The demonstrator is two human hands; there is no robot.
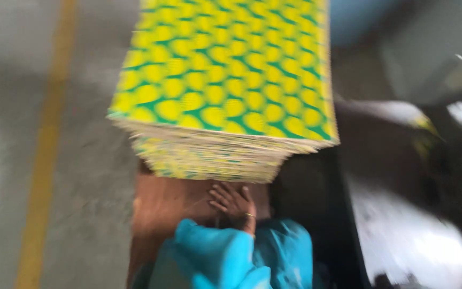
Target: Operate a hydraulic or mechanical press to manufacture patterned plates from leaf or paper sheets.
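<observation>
A thick stack of yellow sheets with a green pattern (225, 69) fills the upper middle of the blurred head view. It lies on a brown board (161, 208). My right hand (233, 204), with a thin bangle at the wrist and a teal sleeve (225, 257) behind it, rests on the brown board. It sits just below the stack's near edge, fingers spread and pointing up and left, holding nothing. My left hand is not visible.
Grey concrete floor with a yellow painted line (46, 150) runs down the left. Dark machine parts and a pale, blurred sheet (413, 235) lie at the right. A blue shape (359, 16) shows at the top right.
</observation>
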